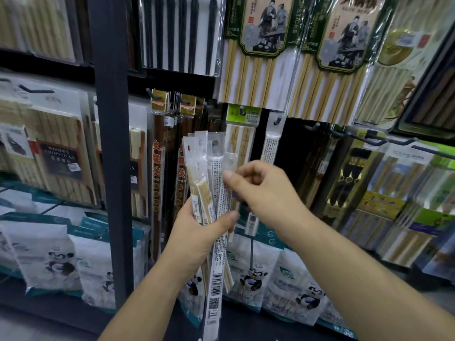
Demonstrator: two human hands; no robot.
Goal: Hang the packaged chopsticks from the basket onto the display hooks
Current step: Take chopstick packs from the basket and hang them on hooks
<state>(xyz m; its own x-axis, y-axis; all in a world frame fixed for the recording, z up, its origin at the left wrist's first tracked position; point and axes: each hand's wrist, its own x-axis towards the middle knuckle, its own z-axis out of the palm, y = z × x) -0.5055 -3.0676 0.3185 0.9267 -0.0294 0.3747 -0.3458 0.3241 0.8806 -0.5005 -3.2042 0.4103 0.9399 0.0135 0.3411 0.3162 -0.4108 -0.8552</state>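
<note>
While a person faces a shop display wall, the far left holds flat packs of pale bamboo chopsticks hanging in rows, with white panda-printed bags standing on the shelf below them. Next to these, a dark upright post runs from top to bottom. Right of the post hang long dark chopsticks with red characters, under a clear pack of black chopsticks. At the centre, the left hand rises from below, its fingers and thumb wrapped around a bundle of packaged chopsticks. The bundle stands nearly upright and fans out at the top, where punched hang holes show; its lower end, with a barcode, reaches down past the wrist. Just to the right, the right hand comes in from the lower right with fingers curled; its thumb and forefinger appear to pinch the edge of one pack in the bundle, though the contact is blurred. Above and behind that hand, a display hook carries one narrow white pack, and another dark hook juts out close beside it. Higher up hang large green-bordered packs with drawn figures, and more boxed sets fill the right side.
</note>
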